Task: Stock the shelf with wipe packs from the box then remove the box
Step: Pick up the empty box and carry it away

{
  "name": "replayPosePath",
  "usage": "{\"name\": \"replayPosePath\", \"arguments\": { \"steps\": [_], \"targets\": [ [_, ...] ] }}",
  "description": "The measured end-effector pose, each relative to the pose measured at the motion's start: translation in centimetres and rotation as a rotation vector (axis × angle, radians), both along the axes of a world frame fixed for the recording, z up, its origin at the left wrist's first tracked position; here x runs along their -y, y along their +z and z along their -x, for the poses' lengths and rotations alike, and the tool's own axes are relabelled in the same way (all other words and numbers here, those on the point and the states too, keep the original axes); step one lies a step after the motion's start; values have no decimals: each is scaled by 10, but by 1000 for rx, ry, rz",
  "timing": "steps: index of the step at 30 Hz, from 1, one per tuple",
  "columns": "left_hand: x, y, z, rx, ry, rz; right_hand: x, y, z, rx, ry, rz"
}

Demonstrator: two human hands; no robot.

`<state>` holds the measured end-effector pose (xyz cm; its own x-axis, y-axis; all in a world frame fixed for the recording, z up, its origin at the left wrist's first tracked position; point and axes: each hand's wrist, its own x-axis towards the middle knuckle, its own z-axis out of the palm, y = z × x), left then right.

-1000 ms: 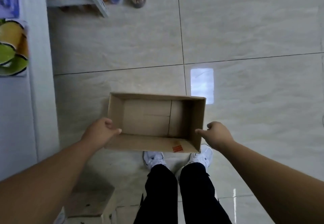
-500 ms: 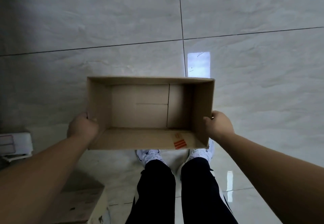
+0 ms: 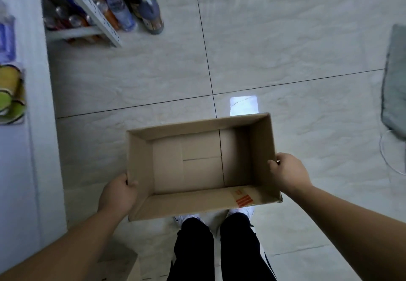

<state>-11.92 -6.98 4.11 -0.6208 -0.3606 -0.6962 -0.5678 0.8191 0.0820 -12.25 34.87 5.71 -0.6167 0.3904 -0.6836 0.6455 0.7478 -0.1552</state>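
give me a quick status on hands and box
Left hand and right hand grip the short ends. Cardboard box empty, held over tiled floor. Path ahead open; bottle shelf far left.

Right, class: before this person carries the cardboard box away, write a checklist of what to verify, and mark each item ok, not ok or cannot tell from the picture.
1. Cardboard box emptied of wipe packs: ok, only the bare bottom flaps show inside.
2. Left hand gripping the box's left wall: ok, thumb hooked over the rim.
3. Right hand gripping the right wall: ok, fingers wrapped on the edge.
4. Box held level: not ok, it tilts a little, right end higher in the picture.
5. Floor ahead free of obstacles: cannot tell, bottles stand by the shelf at the far left and a grey object sits at the right edge.
6. Wipe packs placed on the shelf: cannot tell, none visible.
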Motion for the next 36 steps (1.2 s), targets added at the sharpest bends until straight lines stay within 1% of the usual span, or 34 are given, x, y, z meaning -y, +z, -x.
{"name": "replayPosePath", "arguments": {
  "steps": [8,15,19,24,30,35,36],
  "targets": [
    [-25,138,51,-180,-38,-102,-37,136,36,-153,25,-42],
    [-51,293,85,-333,-117,-86,-67,274,62,-303,-4,-56],
    [-67,379,103,-404,-183,-77,-83,352,79,-439,-30,-7],
    [-89,473,125,-510,-194,-91,-104,433,97,-588,-19,-7],
    [-100,552,140,-641,-147,-180,-124,512,107,-682,-14,49],
    [-100,586,166,-693,-83,-280,-137,560,113,-739,-33,119],
    [-100,591,173,-660,-77,-284,-138,569,116,-741,-51,137]
  ]
}}
